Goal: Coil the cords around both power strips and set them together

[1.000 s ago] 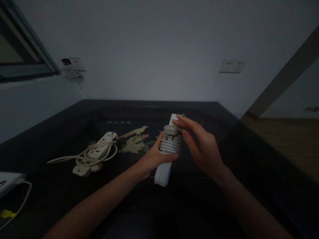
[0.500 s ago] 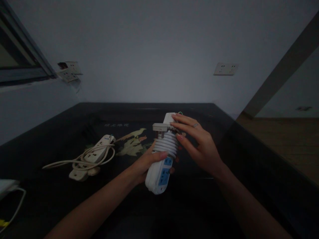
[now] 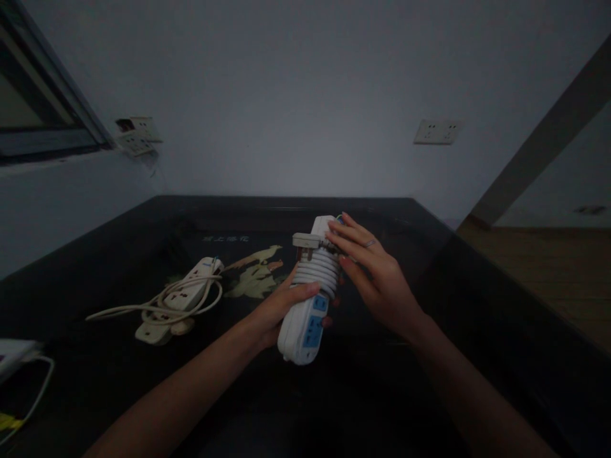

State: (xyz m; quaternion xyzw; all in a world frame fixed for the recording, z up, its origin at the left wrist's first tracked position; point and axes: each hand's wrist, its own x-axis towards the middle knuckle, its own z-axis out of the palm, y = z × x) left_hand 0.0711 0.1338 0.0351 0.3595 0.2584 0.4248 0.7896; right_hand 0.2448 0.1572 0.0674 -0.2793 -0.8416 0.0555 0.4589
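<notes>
left hand wrapped round tilted power strip; right hand arched at top end, dim, cannot tell grip

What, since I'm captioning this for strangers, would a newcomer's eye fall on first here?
Likely the white power strip with blue sockets, held in the left hand at the centre, white cord wound around it. The right hand is close by the plug, near the strip's far end. Farther left, a second power strip lies on the dark table, cord looped over it.
</notes>
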